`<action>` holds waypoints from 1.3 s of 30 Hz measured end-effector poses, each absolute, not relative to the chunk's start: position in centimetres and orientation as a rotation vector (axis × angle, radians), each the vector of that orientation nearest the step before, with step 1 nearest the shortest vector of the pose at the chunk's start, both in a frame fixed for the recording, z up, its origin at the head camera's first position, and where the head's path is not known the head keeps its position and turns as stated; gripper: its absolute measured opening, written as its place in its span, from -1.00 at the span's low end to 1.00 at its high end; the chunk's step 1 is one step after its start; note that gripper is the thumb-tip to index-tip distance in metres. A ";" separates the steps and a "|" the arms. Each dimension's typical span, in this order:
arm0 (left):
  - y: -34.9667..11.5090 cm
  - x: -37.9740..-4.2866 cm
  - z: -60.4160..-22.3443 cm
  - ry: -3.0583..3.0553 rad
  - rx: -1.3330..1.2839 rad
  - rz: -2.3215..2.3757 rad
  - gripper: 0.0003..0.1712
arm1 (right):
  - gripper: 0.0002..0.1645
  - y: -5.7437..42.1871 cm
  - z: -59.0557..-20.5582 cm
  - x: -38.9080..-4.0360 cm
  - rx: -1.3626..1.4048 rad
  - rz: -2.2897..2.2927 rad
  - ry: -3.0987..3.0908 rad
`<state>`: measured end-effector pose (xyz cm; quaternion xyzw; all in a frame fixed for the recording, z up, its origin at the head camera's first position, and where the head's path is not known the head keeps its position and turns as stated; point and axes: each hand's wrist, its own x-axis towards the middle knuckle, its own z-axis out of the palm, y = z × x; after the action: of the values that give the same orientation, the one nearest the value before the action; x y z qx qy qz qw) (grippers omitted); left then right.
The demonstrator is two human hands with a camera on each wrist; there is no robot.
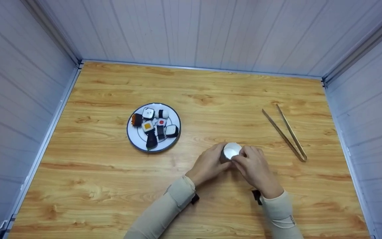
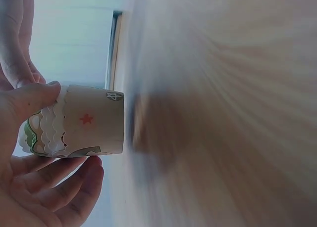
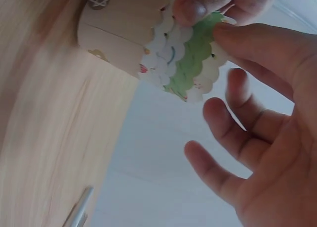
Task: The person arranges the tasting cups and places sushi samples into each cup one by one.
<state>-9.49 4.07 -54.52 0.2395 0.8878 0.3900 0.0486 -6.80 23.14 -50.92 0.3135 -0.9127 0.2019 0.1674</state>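
A stack of nested paper baking cups [image 1: 231, 150] stands with its white opening facing up in the head view. My left hand [image 1: 210, 165] grips the stack from the side, thumb near the rims and fingers under the far wall in the left wrist view. Scalloped rims overlap along the beige, printed cups [image 2: 91, 120]. My right hand [image 1: 254, 166] pinches the stack's upper rim between thumb and index finger, its other fingers spread apart. In the right wrist view, a green-patterned cup [image 3: 194, 56] shows among the rims near those fingertips.
A blue-rimmed white plate [image 1: 134, 141] with several sushi-shaped pieces [image 1: 148, 126] sits left of the hands. Gold tongs [image 1: 287, 134] lie spread on the wooden table [image 1: 211, 99] to the right. Pale panels [image 1: 194, 33] wall the table on the back and both sides.
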 end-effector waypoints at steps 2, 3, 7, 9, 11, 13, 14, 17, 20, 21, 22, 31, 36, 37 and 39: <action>3.3 -9.1 -54.5 2.727 0.711 1.188 -0.23 | -0.87 22.5 -51.0 -6.9 0.923 0.568 -2.585; 2.9 -9.0 -54.5 2.737 0.703 1.188 -0.23 | -0.86 22.2 -51.1 -6.9 0.936 0.566 -2.579; 1.6 -8.1 -54.7 2.769 0.661 1.190 -0.23 | -0.82 21.1 -51.2 -7.0 0.986 0.579 -2.555; 1.2 -7.8 -54.8 2.777 0.636 1.196 -0.23 | -0.81 20.6 -51.2 -7.0 1.010 0.594 -2.538; 0.8 -7.5 -54.9 2.781 0.616 1.202 -0.22 | -0.82 20.3 -51.1 -7.0 1.027 0.605 -2.524; 0.5 -7.4 -55.0 2.786 0.598 1.207 -0.21 | -0.83 20.0 -50.8 -7.0 1.038 0.597 -2.515; 0.4 -7.3 -55.0 2.787 0.591 1.211 -0.21 | -0.84 19.9 -50.7 -7.0 1.049 0.591 -2.507; 0.1 -7.1 -55.1 2.787 0.577 1.230 -0.21 | -0.85 19.7 -49.8 -7.1 1.082 0.589 -2.477; -0.1 -6.9 -55.2 2.790 0.573 1.241 -0.21 | -0.89 19.9 -48.6 -7.7 1.111 0.638 -2.417; -0.1 -6.8 -55.3 2.790 0.572 1.244 -0.22 | -0.92 20.0 -48.2 -8.0 1.110 0.656 -2.399; -0.2 -6.8 -55.3 2.789 0.567 1.242 -0.22 | -0.94 20.2 -47.7 -8.4 1.105 0.672 -2.388; -0.4 -6.2 -55.4 2.787 0.516 1.224 -0.23 | -0.95 19.6 -46.9 -16.6 1.066 0.543 -2.414; -0.3 -6.3 -55.3 2.783 0.477 1.178 -0.25 | -0.89 18.0 -48.8 -22.4 1.013 0.488 -2.569; -0.3 -6.3 -55.3 2.779 0.474 1.170 -0.25 | -0.87 17.7 -49.1 -23.5 1.004 0.476 -2.602; -0.1 -6.4 -55.2 2.764 0.469 1.162 -0.25 | -0.84 17.0 -49.7 -25.4 0.976 0.456 -2.670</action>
<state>-6.44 -0.09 -55.24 0.1544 0.9094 0.3824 0.0534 -25.42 16.96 -49.74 0.3359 -0.9195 0.1570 0.1307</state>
